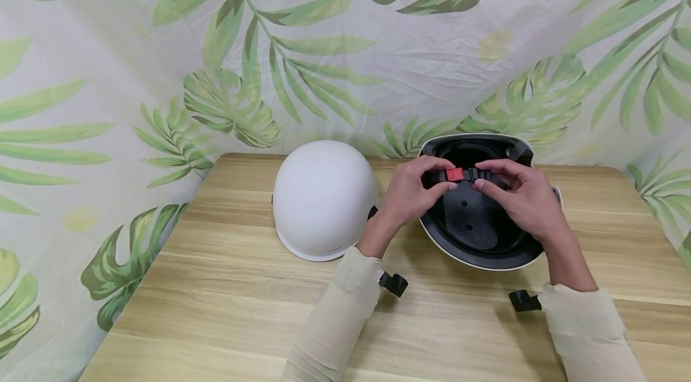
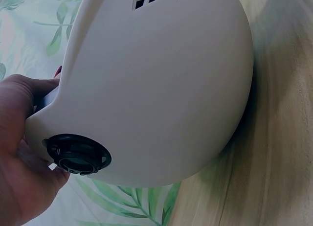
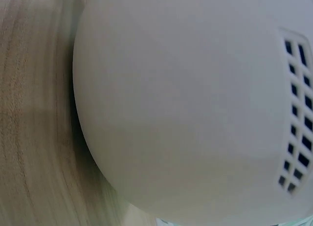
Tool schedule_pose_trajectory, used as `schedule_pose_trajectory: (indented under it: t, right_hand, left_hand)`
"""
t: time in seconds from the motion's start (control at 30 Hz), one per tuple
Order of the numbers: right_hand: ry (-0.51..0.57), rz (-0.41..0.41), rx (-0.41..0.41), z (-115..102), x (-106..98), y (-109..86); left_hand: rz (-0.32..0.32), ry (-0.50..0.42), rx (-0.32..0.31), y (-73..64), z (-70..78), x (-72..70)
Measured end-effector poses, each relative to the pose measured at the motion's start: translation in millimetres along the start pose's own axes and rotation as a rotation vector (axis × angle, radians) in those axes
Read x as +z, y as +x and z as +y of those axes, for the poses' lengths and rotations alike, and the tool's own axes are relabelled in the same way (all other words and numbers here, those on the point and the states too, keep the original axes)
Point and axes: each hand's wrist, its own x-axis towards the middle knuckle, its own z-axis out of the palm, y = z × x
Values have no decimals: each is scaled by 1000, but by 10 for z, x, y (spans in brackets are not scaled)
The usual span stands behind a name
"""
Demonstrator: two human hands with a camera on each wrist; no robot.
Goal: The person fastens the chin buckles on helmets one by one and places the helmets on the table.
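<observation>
Left hand [image 1: 407, 191] pinches the red clip [image 1: 454, 174], right hand [image 1: 530, 195] pinches the black clip [image 1: 472, 174], the two ends meeting above the upturned helmet [image 1: 482, 259] on the wooden table [image 1: 216, 310]! Just left, the white helmet [image 1: 324, 196] sits dome-up.

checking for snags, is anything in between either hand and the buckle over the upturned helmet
Nothing visible: the left hand pinches the buckle's red end and the right hand its black end. The upturned helmet lies beneath, and the other helmet sits off to the left.
</observation>
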Motion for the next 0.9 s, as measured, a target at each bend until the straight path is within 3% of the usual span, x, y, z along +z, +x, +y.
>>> schedule_pose_trajectory:
  t: [0.33,0.9]
  right_hand:
    - [15,6,38,-10,2,-3]
    - [9,-55,43,-43,21,-5]
  left_hand:
    - [9,6,11,-9,2,-5]
    - [-46,47,8,3,-1,4]
